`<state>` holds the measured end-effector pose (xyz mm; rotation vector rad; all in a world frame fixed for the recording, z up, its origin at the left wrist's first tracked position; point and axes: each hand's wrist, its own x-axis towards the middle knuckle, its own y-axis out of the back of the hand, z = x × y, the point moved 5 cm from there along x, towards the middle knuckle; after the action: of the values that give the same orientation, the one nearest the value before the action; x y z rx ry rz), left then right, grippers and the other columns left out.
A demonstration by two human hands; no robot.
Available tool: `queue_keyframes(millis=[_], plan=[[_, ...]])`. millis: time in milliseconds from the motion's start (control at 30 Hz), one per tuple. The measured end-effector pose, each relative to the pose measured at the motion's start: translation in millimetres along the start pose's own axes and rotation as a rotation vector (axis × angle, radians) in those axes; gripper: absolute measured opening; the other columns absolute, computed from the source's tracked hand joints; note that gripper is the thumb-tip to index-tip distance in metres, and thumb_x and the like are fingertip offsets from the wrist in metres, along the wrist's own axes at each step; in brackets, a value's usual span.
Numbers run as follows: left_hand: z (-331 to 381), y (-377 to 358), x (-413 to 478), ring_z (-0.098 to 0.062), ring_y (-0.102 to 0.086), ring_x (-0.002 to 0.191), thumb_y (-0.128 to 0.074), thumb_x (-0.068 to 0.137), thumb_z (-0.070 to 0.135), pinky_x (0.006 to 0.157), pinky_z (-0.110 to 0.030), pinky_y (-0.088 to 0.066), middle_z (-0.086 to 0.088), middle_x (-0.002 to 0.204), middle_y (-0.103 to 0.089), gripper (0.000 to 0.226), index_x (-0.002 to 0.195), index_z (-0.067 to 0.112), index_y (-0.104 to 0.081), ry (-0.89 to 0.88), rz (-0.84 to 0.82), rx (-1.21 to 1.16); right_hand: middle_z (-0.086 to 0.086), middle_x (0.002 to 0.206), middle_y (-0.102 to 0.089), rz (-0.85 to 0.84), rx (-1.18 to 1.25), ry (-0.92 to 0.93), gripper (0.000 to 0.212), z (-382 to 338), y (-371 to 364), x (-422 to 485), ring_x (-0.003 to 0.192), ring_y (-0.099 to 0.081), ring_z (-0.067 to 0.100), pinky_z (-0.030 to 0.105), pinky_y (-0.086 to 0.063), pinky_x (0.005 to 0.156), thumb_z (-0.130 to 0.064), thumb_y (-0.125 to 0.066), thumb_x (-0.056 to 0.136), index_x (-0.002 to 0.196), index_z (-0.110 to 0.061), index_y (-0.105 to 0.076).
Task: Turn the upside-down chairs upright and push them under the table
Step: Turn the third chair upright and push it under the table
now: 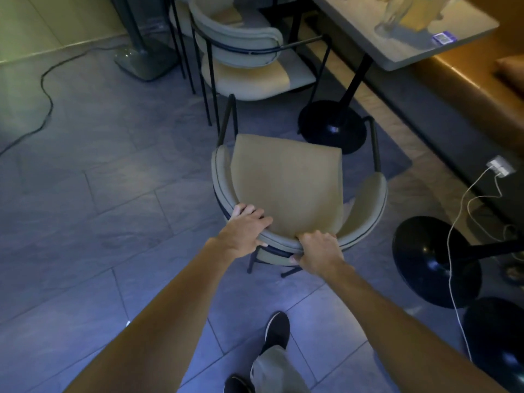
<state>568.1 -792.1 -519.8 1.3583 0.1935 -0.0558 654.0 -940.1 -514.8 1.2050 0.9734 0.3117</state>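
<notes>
A black cable (52,104) crosses the floor (113,194); perhaps a charger (500,169) lies beside the bench (467,80).

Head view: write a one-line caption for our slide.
Left hand and right hand grip the chair by its curved back near the table.

Your left grip (246,226) and right grip (318,248) hold the upright chair (286,180) by its back. The counter (368,32) stands beyond.

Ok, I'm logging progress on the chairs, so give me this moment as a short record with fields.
chair in hand: near chair, seat facing up, legs down
left hand: grips the curved backrest
right hand: grips the same backrest, fingers curled over its rim
table: ahead, to the right; near chair not yet under it
second chair: upright, further back
</notes>
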Motion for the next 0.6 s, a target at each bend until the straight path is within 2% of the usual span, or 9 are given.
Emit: queue_keyframes(millis=[133, 267, 433, 600], plan=[[-20, 9, 26, -0.018, -0.042, 0.114, -0.069, 0.083, 0.047, 0.105, -0.035, -0.018, 0.007, 0.114, -0.053, 0.039, 0.116, 0.03, -0.056, -0.039, -0.036, -0.014, 0.008, 0.108, -0.069, 0.018, 0.03, -0.022, 0.039, -1, 11, 16, 0.104, -0.064, 0.032, 0.035, -0.043, 0.088, -0.05, -0.066, 0.085, 0.108, -0.02, -0.062], [-45, 19, 54, -0.016, -0.04, 0.116, -0.071, 0.083, 0.038, 0.108, -0.036, -0.018, 0.011, 0.117, -0.053, 0.04, 0.121, 0.035, -0.057, -0.047, -0.135, -0.004, 0.009, 0.111, -0.068, 0.022, 0.012, 0.015, 0.042, -5, 30, 42, 0.106, -0.064, 0.031, 0.035, -0.047, 0.082, -0.051, -0.063, 0.089, 0.113, -0.017, -0.061], [-81, 34, 91, -0.013, -0.038, 0.118, -0.072, 0.083, 0.036, 0.108, -0.034, -0.014, 0.016, 0.121, -0.052, 0.044, 0.123, 0.04, -0.057, -0.061, -0.212, 0.029, 0.007, 0.109, -0.068, 0.04, 0.005, 0.06, 0.046, -10, 51, 81, 0.104, -0.065, 0.029, 0.032, -0.039, 0.073, -0.056, -0.059, 0.09, 0.113, -0.017, -0.06], [-118, 46, 120, -0.016, -0.036, 0.126, -0.069, 0.084, 0.036, 0.11, -0.036, -0.011, 0.016, 0.129, -0.052, 0.046, 0.127, 0.042, -0.056, -0.085, -0.279, 0.1, 0.009, 0.109, -0.068, -0.008, 0.084, 0.109, 0.05, -19, 66, 124, 0.103, -0.065, 0.032, 0.033, -0.038, 0.073, -0.058, -0.058, 0.09, 0.115, -0.016, -0.057]])
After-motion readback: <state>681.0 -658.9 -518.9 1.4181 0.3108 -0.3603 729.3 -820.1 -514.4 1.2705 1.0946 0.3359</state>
